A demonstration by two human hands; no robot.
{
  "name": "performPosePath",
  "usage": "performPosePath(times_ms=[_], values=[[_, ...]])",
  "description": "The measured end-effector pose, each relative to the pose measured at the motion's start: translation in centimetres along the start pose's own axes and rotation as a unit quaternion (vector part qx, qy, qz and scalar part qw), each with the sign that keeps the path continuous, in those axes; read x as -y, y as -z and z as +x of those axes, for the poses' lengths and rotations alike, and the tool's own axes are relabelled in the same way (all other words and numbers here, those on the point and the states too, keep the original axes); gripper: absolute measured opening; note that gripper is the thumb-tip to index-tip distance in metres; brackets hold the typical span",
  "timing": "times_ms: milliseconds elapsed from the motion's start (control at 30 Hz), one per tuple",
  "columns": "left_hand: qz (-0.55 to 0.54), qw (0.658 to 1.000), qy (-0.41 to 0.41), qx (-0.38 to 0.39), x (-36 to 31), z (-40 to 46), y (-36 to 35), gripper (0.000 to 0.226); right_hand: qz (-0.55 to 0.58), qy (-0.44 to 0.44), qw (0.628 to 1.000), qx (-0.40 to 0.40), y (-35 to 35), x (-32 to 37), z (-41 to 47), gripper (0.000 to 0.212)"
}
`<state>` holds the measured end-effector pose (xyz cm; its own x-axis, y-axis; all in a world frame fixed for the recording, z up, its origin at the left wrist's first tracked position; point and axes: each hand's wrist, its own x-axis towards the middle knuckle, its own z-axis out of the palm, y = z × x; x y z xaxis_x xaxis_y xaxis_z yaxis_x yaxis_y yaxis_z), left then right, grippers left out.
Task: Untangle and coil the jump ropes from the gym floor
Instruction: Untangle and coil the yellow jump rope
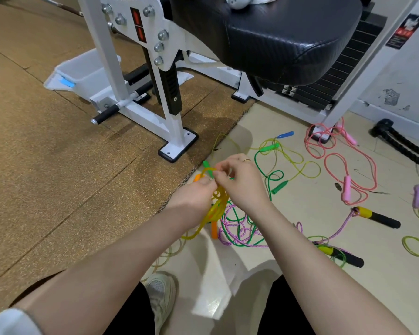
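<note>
Two hands meet above the seam where the brown rubber mat [58, 165] gives way to the pale tiled floor [300, 274]. The left hand [194, 198] has its thumb and fingers curled in, pinching a bunch of loops of the translucent yellow jump rope [217, 209]; the right hand [242, 182] (a ring sits on one finger) pinches the same rope just beside the left, fingertips bent onto a strand at the top of the coil. More yellow rope trails down from the bunch toward the floor, and an orange handle [214, 232] hangs just below the loops, with a second orange piece peeping out above the left thumb.

Under and beyond the hands, a dark green rope [261, 165] with green handles lies tangled with a purple braided rope [235, 228], whose yellow-and-black handles [377, 217] lie well apart to the right. A pale yellow-green rope [300, 163] loops through the green one; a blue handle [285, 134] lies near it. Farther right, a pink rope [348, 170] sprawls around the foot of a white weight machine [140, 68], whose black padded seat [288, 37] overhangs the floor. A white sneaker [161, 296] shows between the forearms.
</note>
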<state>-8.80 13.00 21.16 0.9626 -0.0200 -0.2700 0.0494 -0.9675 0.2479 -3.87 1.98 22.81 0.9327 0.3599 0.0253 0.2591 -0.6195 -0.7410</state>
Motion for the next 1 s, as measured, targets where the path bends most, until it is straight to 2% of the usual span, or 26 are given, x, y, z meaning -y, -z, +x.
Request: performPosePath(times_ms=[100,167,233,300,400,500,600,700,800,867,900,933,967,1000], values=[[-0.019,0.999,-0.009,0.024,0.0,-0.1,-0.9,0.042,0.024,-0.077,0.994,0.068,0.5,-0.2,0.5,0.015],[-0.104,0.994,0.029,0.031,1.1,0.1,-1.1,0.048,0.123,-0.110,0.984,0.066,0.9,-0.4,0.5,0.013],[-0.225,0.970,0.087,0.019,2.5,0.5,-1.2,0.039,0.328,-0.136,0.931,0.083,1.5,-0.6,0.0,0.006],[-0.365,0.917,0.158,0.021,3.4,0.9,-1.2,0.028,0.465,-0.111,0.868,0.136,2.0,-1.4,-0.6,0.013],[-0.483,0.839,0.249,-0.021,4.1,1.3,-0.9,0.007,0.451,-0.077,0.861,0.222,2.7,-2.7,-1.5,0.034],[-0.581,0.763,0.276,-0.068,4.4,1.9,-0.7,0.019,0.357,-0.070,0.881,0.303,3.1,-4.0,-2.1,0.035],[-0.634,0.722,0.260,-0.096,4.0,2.3,-0.3,0.024,0.212,-0.080,0.889,0.399,2.6,-4.5,-2.8,0.027],[-0.623,0.736,0.225,-0.140,3.7,2.1,0.5,0.026,0.113,-0.109,0.868,0.471,1.9,-4.6,-3.4,0.022],[-0.608,0.762,0.158,-0.158,3.1,1.7,1.3,0.026,-0.058,-0.049,0.881,0.467,1.1,-4.8,-3.3,0.017],[-0.614,0.767,0.108,-0.151,2.6,1.4,1.5,0.024,-0.136,-0.035,0.882,0.449,0.7,-4.9,-3.0,0.017],[-0.613,0.772,0.083,-0.146,2.5,1.2,1.6,0.023,-0.141,-0.063,0.897,0.413,0.7,-5.1,-2.7,0.018],[-0.606,0.780,0.060,-0.142,2.4,1.1,1.5,0.023,-0.100,-0.115,0.921,0.358,0.9,-5.2,-2.5,0.018],[-0.596,0.790,0.040,-0.139,2.3,0.9,1.5,0.022,-0.015,-0.177,0.939,0.294,1.0,-5.3,-2.2,0.018],[-0.588,0.797,0.025,-0.137,2.2,0.8,1.5,0.022,0.086,-0.235,0.941,0.230,1.3,-5.3,-1.9,0.017]])
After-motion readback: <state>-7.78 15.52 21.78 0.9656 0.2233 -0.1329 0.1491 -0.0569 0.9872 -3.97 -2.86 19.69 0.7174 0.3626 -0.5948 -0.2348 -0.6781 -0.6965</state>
